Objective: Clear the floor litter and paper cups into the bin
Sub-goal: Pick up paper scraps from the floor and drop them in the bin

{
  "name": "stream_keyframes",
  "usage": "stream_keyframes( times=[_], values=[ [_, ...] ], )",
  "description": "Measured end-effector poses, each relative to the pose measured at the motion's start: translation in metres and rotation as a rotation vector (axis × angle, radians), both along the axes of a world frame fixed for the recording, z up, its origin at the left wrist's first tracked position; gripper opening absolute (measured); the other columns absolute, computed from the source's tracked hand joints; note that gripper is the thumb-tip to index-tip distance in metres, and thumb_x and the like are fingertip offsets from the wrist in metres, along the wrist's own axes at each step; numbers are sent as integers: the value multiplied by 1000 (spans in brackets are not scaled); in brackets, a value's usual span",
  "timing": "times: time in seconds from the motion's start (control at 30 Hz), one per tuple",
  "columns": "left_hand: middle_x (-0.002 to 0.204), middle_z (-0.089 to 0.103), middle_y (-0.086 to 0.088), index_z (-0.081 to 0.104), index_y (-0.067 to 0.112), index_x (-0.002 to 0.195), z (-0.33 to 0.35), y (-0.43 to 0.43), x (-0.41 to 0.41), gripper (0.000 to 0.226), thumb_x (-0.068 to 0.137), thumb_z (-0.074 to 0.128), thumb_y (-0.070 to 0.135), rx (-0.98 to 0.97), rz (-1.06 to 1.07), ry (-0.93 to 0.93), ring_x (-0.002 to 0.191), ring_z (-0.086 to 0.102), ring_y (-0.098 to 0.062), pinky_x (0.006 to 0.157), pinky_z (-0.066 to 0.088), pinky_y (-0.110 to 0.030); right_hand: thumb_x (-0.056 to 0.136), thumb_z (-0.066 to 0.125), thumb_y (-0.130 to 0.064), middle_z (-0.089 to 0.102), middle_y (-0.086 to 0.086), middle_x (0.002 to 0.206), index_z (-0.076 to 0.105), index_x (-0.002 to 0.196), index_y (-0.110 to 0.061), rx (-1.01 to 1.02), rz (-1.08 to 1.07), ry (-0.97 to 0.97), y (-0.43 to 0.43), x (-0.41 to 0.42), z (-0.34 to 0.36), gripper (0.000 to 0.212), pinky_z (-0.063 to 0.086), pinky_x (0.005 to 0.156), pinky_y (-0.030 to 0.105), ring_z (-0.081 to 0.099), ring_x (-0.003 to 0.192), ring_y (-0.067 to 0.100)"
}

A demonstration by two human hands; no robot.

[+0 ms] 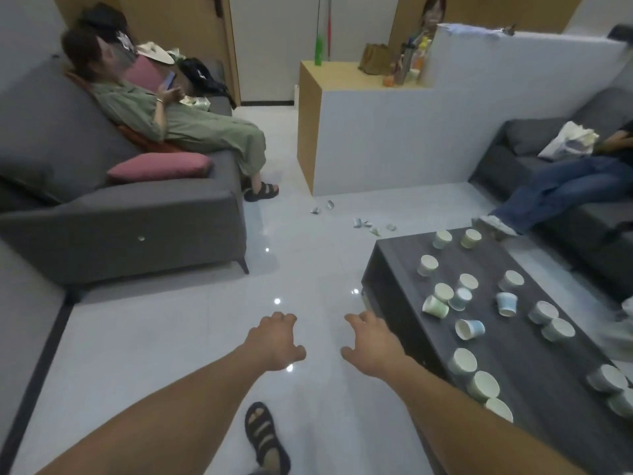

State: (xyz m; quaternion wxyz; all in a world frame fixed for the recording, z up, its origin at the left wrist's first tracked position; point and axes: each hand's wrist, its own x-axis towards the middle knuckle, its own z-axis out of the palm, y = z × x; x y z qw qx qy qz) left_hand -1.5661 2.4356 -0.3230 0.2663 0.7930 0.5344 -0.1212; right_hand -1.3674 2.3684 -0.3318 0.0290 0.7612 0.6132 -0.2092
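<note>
Tiled floor [191, 337]: litter [363, 222] well beyond empty right hand [371, 341], cups [469, 329] beside

Both bare arms reach forward, left hand [274, 341] and right hand [371, 342] empty, fingers loosely curled

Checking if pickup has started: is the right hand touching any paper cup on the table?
Apart. The head view shows bare table top between the right hand and the nearest paper cup.
</note>
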Motion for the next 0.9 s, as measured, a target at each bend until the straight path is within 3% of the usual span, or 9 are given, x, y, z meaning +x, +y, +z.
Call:
stream_keyframes(
  times=[0.57, 0.9],
  values=[
    [142, 39, -5, 32, 19, 143, -5, 378, 139, 72, 83, 54, 51, 22, -113, 42, 127, 40, -27, 99, 41, -42, 90, 53, -49, 31, 4, 147, 24, 150, -26, -53, -60, 34, 346, 124, -13, 70, 45, 98, 38, 36, 129, 26],
    [145, 36, -4, 27, 19, 147, -2, 557, 248, 73, 85, 54, 48, -18, 17, 46, 129, 37, -26, 103, 39, -40, 90, 54, -45, 30, 4, 147, 26, 150, -27, -55, 22, 49, 555, 255, -15, 69, 41, 101, 39, 34, 131, 27]
  ],
)
